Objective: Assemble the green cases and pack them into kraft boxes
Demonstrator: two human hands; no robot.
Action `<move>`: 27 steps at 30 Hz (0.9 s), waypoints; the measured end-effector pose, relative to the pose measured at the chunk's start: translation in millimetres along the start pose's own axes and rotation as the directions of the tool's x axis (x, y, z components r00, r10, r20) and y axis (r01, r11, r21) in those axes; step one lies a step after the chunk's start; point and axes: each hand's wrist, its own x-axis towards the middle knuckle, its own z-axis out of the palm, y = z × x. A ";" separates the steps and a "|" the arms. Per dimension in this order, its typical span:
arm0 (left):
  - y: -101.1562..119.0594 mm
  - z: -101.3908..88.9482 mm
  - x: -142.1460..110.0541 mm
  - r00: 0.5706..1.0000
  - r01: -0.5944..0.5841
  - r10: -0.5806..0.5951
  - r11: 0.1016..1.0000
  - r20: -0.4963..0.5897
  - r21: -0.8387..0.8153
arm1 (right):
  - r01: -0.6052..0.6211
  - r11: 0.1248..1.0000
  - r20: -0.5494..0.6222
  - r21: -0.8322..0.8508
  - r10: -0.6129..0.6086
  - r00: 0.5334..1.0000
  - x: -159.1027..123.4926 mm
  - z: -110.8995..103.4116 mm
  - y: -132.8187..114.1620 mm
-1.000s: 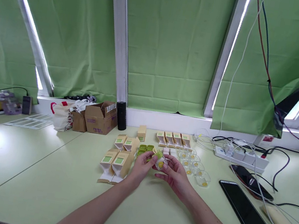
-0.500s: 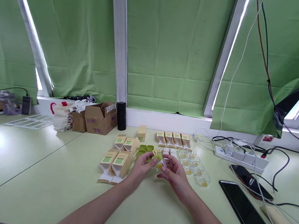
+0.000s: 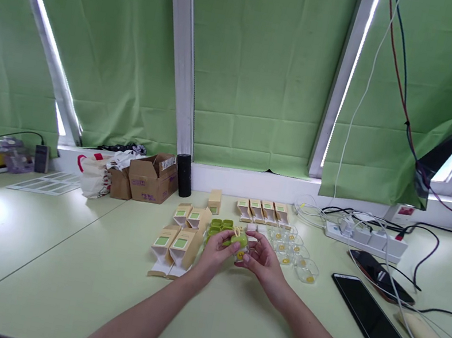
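Note:
Between my two hands is a small clear jar with a green lid (image 3: pixel 241 239), a cream loop on top and a yellow mark low on its body. My left hand (image 3: pixel 216 253) pinches the green lid from the left. The fingers of my right hand (image 3: pixel 265 264) close on the clear body from the right. Just behind my left hand stand several green lids (image 3: pixel 216 223). To the right of my right hand are several clear cups (image 3: pixel 306 270) with yellow marks. Small white pieces (image 3: pixel 257 228) lie behind the jar, partly hidden.
Open beige cartons (image 3: pixel 180 245) with green labels lie left of my hands, and more cartons (image 3: pixel 264 212) stand behind. A cardboard box (image 3: pixel 153 178) and black cylinder (image 3: pixel 183 175) are at the back. Right are a phone (image 3: pixel 374 317), a power strip (image 3: pixel 364 240) and cables.
The jar has turned from a tilt to more upright, its green lid now on top. Both hands stay in nearly the same place around it.

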 end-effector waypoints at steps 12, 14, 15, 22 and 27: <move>-0.2 0.1 -2.2 0.998 -0.066 0.064 0.992 0.021 0.107 | 0.007 0.996 -0.040 0.085 -0.003 0.999 -1.9 6.8 -9.2; -1.1 0.3 -3.7 0.994 -0.106 0.105 0.979 0.017 0.176 | 0.008 0.993 -0.057 0.114 -0.001 0.998 -1.9 7.5 -10.8; -1.5 0.6 -4.3 0.992 -0.127 0.125 0.970 0.019 0.210 | 0.006 0.992 -0.065 0.125 0.002 0.998 -1.9 7.6 -11.3; -2.3 2.9 -6.8 0.981 -0.189 0.188 0.912 0.039 0.363 | -0.011 0.987 -0.067 0.158 0.022 0.997 -2.2 6.6 -10.7; -2.6 3.2 -7.4 0.978 -0.198 0.207 0.900 0.020 0.389 | 0.005 0.988 -0.065 0.151 0.005 0.998 -0.5 6.3 -11.5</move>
